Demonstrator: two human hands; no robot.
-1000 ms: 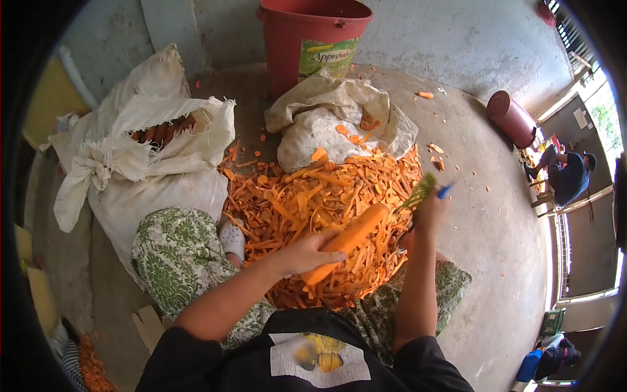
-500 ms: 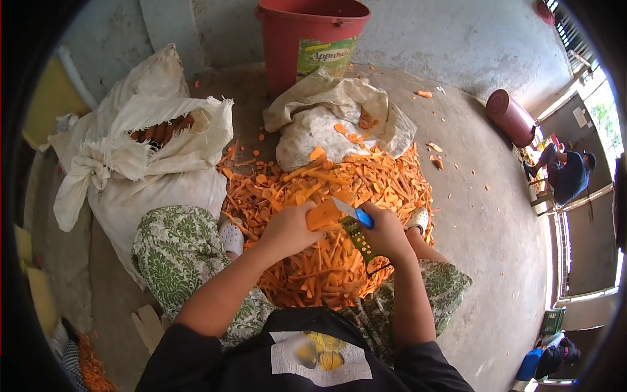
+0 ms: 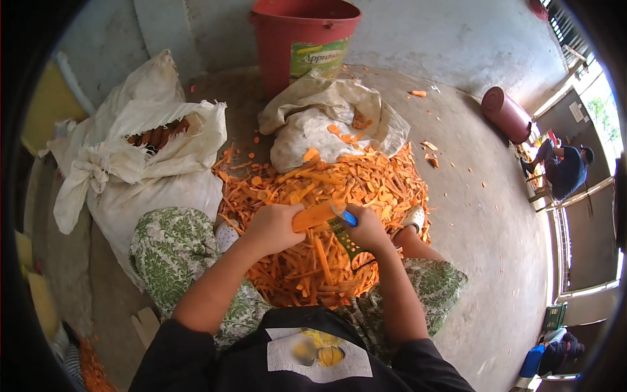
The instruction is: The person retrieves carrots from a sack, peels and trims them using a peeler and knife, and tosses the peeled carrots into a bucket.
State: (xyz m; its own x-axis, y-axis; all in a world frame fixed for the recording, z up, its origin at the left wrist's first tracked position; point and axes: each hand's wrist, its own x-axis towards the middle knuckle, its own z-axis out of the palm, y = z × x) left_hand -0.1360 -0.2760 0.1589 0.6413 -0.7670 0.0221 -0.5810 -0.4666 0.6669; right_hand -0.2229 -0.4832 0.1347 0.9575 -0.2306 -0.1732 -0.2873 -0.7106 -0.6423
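My left hand [image 3: 273, 228] is closed around a thick peeled carrot [image 3: 312, 216], its cut end toward the right. My right hand [image 3: 367, 228] grips a knife [image 3: 351, 218] by its blue handle, and the short blade lies against the carrot's right end. Below the same hand is a green perforated tool [image 3: 342, 236] with a dark loop; whether the fingers hold it too is hard to see. Both hands are above a large pile of carrot peelings and slices [image 3: 372, 186] between my legs. One long orange strip [image 3: 322, 258] stands out beneath the carrot.
An open white sack [image 3: 157, 166] with carrots inside stands at left. Behind the pile are a crumpled pale sack [image 3: 307, 134] and a red bin [image 3: 277, 49]. A maroon drum [image 3: 506, 114] lies tipped at right, near a seated person [image 3: 567, 171]. Another person [image 3: 562, 356] is at lower right.
Both hands have shifted slightly left with the carrot and knife. The blade now sits lower against the carrot's end, showing less of itself. The view has moved a little too.
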